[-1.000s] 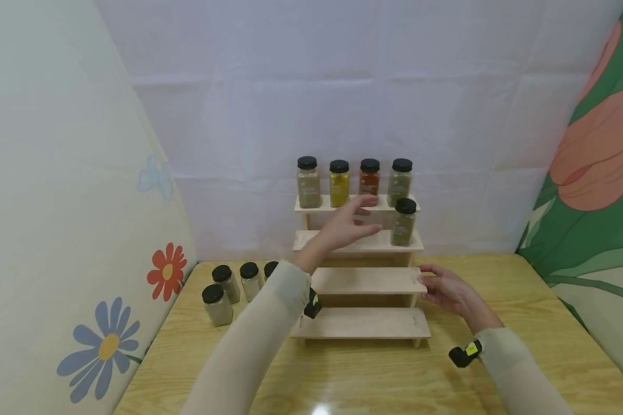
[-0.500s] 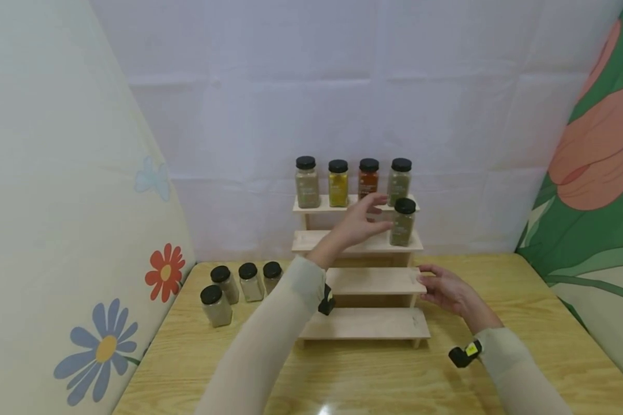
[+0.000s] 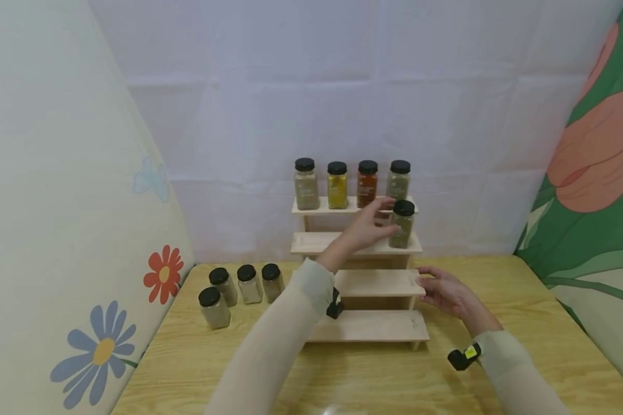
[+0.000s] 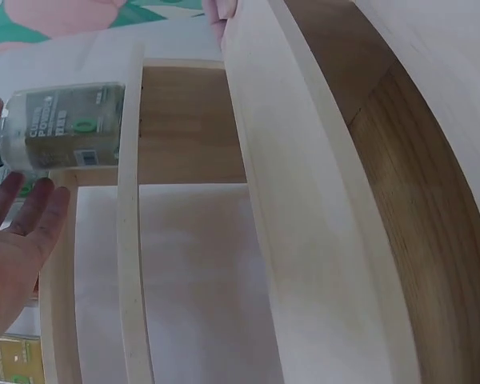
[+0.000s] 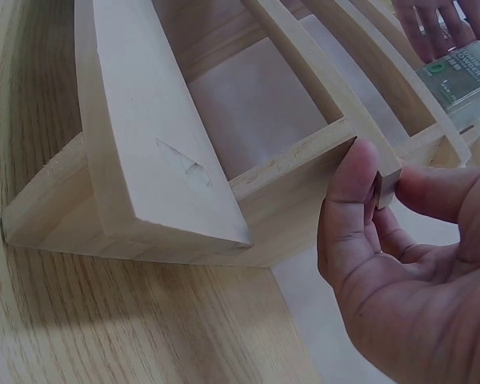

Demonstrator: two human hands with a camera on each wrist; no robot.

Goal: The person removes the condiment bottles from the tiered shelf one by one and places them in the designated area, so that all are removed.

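Observation:
A stepped wooden spice rack (image 3: 374,328) stands on the table. On its second tier from the top, at the right end, is a spice jar (image 3: 402,230) of greenish-brown powder with a black lid; its label reads cumin powder in the left wrist view. My left hand (image 3: 371,227) reaches to this jar, thumb in front and loosely bent fingers behind; a gap shows between fingertips (image 4: 56,196) and glass. With thumb and fingers, my right hand (image 3: 443,291) pinches the right end of the shelf board (image 5: 372,148) one tier lower.
Along the top tier stand more black-lidded jars: beige (image 3: 306,187), yellow (image 3: 337,187), red (image 3: 367,187) and green (image 3: 398,181). Several jars (image 3: 215,311) stand on the table (image 3: 374,380) left of the rack. A white cloth (image 3: 270,115) hangs behind.
My left hand has moved right along the second tier, up to the cumin jar, with its thumb now overlapping the jar. The right hand has kept its pinch on the board.

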